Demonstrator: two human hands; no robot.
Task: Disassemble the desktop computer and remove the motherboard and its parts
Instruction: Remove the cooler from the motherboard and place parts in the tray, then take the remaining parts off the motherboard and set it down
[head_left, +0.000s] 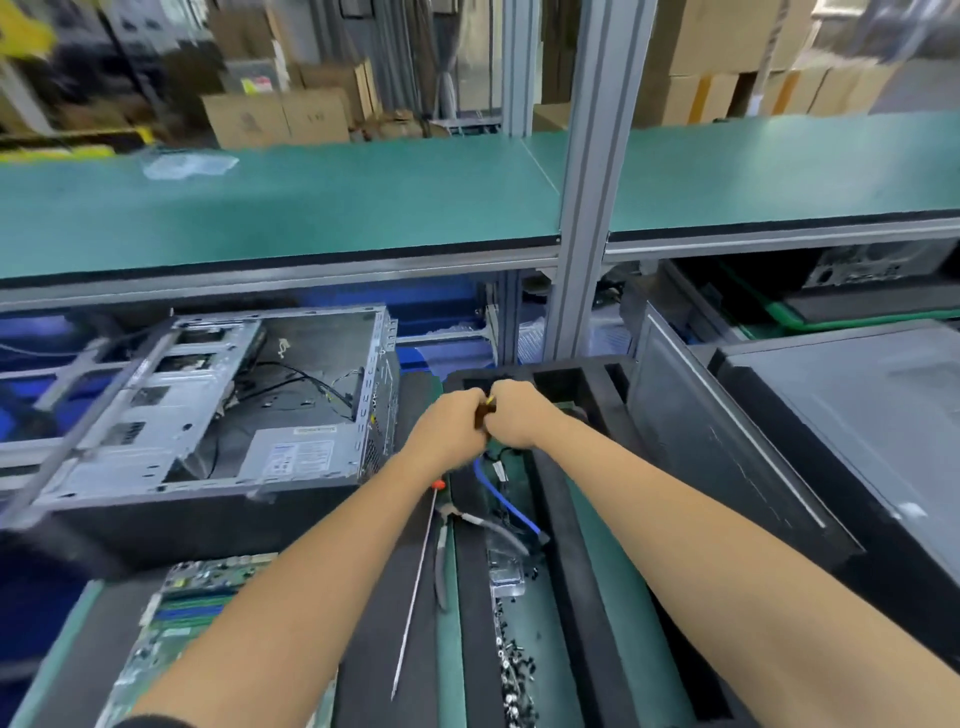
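Two hands (485, 418), screwdriver (415, 587) alongside

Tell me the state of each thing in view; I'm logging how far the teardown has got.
Computer case: lying on its side, open, motherboard bay bare, loose cables inside.
Motherboard: out of the case, flat on the bench.
Left hand: curled round a small dark part.
Right hand: curled on the same part.
Screwdriver: lying unused.
Blue cable: loose in the foam tray.
Screws: heaped in the tray.
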